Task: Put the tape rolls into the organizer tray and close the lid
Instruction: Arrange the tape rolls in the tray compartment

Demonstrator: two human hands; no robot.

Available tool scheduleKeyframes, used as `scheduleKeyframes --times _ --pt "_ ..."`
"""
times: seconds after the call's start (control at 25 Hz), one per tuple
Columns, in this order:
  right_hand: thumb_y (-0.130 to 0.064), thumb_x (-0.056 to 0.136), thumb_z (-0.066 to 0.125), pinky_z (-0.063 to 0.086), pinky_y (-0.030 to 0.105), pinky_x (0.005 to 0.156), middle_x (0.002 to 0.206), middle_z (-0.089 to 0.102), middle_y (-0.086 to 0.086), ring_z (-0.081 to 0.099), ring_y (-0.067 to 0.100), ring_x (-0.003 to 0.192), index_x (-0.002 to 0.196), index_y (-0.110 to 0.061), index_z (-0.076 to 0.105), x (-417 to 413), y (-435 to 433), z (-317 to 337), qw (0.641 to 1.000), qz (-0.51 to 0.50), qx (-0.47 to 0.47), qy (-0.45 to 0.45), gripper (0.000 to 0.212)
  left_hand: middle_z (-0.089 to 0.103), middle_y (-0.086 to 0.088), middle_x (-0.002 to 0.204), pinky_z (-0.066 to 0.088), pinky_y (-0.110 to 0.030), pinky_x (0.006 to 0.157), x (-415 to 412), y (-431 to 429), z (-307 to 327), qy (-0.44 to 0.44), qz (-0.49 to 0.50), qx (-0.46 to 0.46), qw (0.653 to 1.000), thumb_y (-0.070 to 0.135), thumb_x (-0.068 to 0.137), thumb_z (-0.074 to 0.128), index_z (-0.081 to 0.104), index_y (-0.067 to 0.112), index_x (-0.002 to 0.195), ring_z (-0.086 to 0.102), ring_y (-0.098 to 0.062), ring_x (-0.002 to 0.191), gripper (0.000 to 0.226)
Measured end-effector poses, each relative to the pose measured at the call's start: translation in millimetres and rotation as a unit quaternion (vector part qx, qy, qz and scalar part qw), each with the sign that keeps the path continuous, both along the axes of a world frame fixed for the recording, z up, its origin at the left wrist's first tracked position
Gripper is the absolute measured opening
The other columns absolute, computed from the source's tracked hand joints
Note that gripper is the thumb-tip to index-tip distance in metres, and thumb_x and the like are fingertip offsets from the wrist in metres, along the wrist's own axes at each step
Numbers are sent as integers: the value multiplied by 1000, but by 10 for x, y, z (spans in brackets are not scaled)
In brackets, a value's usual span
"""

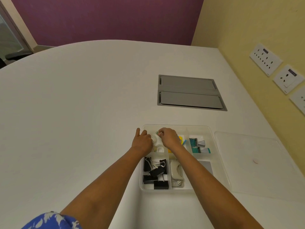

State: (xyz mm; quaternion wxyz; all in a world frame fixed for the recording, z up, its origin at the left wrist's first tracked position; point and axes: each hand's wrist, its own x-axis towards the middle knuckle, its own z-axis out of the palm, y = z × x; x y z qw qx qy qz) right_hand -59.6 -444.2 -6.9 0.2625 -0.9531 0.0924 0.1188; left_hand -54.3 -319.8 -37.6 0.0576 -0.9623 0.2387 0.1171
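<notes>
Tape rolls (156, 142), head view: clear rolls in the far-left compartment of the organizer tray (219, 156), directly beneath both hands. Left hand (142, 142) rests fingers spread on one roll; right hand (168, 137) pinches a small greenish piece. Risk: a roll standing proud could block the lid (257, 164), lying just right of the tray.

The right hand (168, 138) hides what its fingertips perhaps pinch
</notes>
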Motion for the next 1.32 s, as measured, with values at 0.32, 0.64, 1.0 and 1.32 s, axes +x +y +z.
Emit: scheduleKeyframes --times 0.32,0.64,1.0,1.32 --pt "1 92 53 44 37 93 123 62 13 48 29 120 127 -9 52 -131 111 -104 972 119 -197 -54 37 64 -1 122 14 -44 115 -10 20 16 -10 9 -31 999 27 96 42 66 13 116 47 -20 122 34" --pt "-11 95 54 38 36 103 136 56 9 44 27 128 135 -14 49 18 79 -51 966 143 -202 -74 40 49 -3 143 10 -46 117 24 -9 87 -4 25 -49 998 40 96 44 46 14 138 39 -21 135 49" --pt "-22 95 55 39 35 101 129 59 9 47 27 125 130 -14 53 65 82 -117 946 168 -273 -51 36 46 -3 144 8 -48 118 68 -44 41 13 23 -8 1000 36 99 38 45 17 138 33 -22 138 44" --pt "-15 92 57 41 36 98 123 62 9 51 27 118 122 -15 58 16 44 -9 971 134 -185 -73 30 41 -3 148 9 -47 117 2 -23 92 -2 19 -38 999 35 97 43 44 18 140 33 -21 138 46"
